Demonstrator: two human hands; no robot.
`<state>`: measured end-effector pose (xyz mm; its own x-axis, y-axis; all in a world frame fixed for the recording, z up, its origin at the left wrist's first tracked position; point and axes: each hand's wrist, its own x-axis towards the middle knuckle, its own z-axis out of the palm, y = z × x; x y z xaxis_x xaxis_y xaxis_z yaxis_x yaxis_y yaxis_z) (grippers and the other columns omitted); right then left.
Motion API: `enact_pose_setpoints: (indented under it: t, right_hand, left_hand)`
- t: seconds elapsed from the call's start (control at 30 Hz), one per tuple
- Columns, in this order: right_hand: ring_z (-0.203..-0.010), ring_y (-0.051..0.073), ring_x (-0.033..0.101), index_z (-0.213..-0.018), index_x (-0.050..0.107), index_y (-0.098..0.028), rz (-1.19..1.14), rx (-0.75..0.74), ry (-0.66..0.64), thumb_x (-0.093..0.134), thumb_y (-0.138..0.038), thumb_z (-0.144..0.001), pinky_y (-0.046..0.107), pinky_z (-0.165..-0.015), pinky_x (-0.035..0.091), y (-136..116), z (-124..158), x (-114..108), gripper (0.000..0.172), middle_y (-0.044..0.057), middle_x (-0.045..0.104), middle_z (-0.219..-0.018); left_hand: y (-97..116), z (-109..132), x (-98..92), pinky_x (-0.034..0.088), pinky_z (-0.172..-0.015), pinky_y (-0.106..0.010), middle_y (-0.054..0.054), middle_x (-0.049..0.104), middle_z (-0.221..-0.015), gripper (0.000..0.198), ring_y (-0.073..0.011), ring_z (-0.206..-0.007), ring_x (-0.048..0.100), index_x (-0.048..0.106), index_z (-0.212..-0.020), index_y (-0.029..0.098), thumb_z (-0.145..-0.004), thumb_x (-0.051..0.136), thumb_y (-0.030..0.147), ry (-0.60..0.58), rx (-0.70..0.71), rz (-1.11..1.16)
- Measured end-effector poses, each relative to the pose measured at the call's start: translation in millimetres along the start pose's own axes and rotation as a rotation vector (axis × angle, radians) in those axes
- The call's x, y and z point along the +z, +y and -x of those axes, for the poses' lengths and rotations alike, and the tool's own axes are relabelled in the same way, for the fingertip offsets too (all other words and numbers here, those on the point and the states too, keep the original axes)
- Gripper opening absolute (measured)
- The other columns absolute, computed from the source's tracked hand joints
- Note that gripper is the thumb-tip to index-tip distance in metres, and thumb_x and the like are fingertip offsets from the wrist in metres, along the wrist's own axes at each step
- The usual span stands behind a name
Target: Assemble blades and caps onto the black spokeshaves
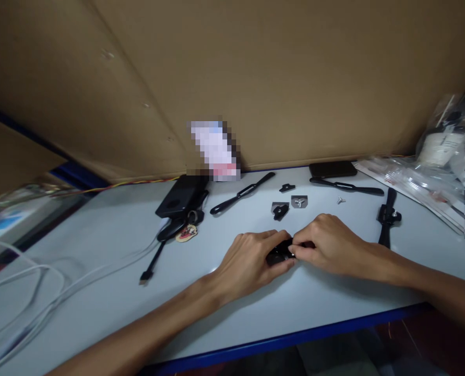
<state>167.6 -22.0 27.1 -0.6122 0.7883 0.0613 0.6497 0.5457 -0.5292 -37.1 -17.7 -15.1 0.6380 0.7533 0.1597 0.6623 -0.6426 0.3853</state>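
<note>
My left hand (251, 256) is closed around a black spokeshave (279, 256), held low over the table near its front edge. Fingers of my right hand (320, 245) pinch the same tool at its middle and right side; any small screw under them is hidden. Just beyond my hands lie a square blade with a black cap on it (281, 210), another blade with a silver wing screw on it (299, 202) and a loose black cap (287, 187). A loose wing screw (341, 200) rests farther right.
Two bare spokeshave bodies, left (243, 194) and right (346, 186), lie behind. An assembled spokeshave (389, 216) is at right. A black power bank (181, 196) with keys and cable, a propped phone (216, 151), a dark flat case (333, 169), plastic bags (412, 177) and white cables (60, 282) surround.
</note>
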Motion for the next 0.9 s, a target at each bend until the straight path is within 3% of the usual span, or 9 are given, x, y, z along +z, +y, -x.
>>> enact_pose_setpoints:
  t: [0.13,0.3,0.43,0.6,0.67,0.8,0.9]
  right_hand:
    - [-0.051,0.007,0.023,-0.057,0.064,-0.016,-0.131,0.005,-0.027,0.062,-0.012,-0.084,0.026,-0.055,0.022,0.5,-0.3,-1.0,0.027,-0.009,0.031,-0.052]
    - [-0.051,0.007,0.021,-0.055,0.06,-0.016,-0.079,-0.028,0.014,0.062,-0.013,-0.086,0.026,-0.054,0.02,0.2,1.0,2.2,0.031,-0.009,0.029,-0.052]
    - [-0.051,0.007,0.025,-0.058,0.06,-0.016,-0.083,-0.065,0.025,0.061,-0.016,-0.089,0.025,-0.054,0.021,2.3,0.2,3.0,0.031,-0.009,0.036,-0.052]
    - [-0.051,0.008,0.026,-0.062,0.064,-0.017,0.131,0.034,0.163,0.06,-0.016,-0.089,0.027,-0.055,0.019,7.5,-3.5,-9.8,0.028,-0.007,0.04,-0.051]
    - [-0.051,0.009,0.029,-0.063,0.065,-0.017,0.231,0.022,0.115,0.061,-0.019,-0.091,0.028,-0.056,0.02,8.0,-2.3,-13.2,0.028,-0.005,0.046,-0.052]
    - [-0.057,0.012,0.049,-0.083,0.069,-0.017,0.319,-0.04,-0.044,0.06,-0.03,-0.097,0.028,-0.058,0.026,2.3,3.0,-7.6,0.021,0.002,0.067,-0.07]
    - [-0.06,0.015,0.057,-0.092,0.068,-0.014,0.398,-0.066,-0.095,0.055,-0.023,-0.098,0.03,-0.058,0.027,-3.0,4.6,4.0,0.017,0.006,0.072,-0.076]
  left_hand:
    - [-0.7,-0.1,-0.1,0.033,-0.054,-0.025,0.001,0.064,-0.071,0.014,-0.0125,-0.055,0.052,0.06,-0.086,0.019,-0.09,0.058,0.033,0.01,0.017,0.02]
    - [-1.4,0.3,0.3,0.032,-0.053,-0.025,0.002,0.062,-0.067,0.015,-0.0123,-0.053,0.051,0.059,-0.082,0.019,-0.09,0.059,0.032,0.039,0.036,0.024]
    - [-1.6,0.7,1.1,0.036,-0.053,-0.025,0.002,0.065,-0.071,0.011,-0.0138,-0.056,0.057,0.062,-0.088,0.02,-0.089,0.06,0.031,0.026,0.033,0.015]
    - [-4.2,3.4,3.2,0.042,-0.055,-0.028,-0.002,0.071,-0.081,0.028,-0.0178,-0.062,0.064,0.064,-0.105,0.02,-0.094,0.06,0.046,0.06,0.067,-0.054]
    - [-4.7,4.6,4.1,0.044,-0.057,-0.028,-0.003,0.072,-0.083,0.029,-0.0188,-0.066,0.067,0.064,-0.107,0.02,-0.095,0.059,0.046,0.076,0.076,-0.077]
    - [-3.5,5.7,5.6,0.04,-0.052,-0.027,0.0,0.069,-0.074,0.022,-0.0171,-0.059,0.064,0.062,-0.094,0.02,-0.096,0.057,0.042,0.113,0.08,-0.12]
    - [-2.0,5.4,6.4,0.036,-0.049,-0.027,0.002,0.066,-0.068,0.022,-0.0169,-0.055,0.062,0.06,-0.092,0.02,-0.097,0.058,0.042,0.124,0.083,-0.163]
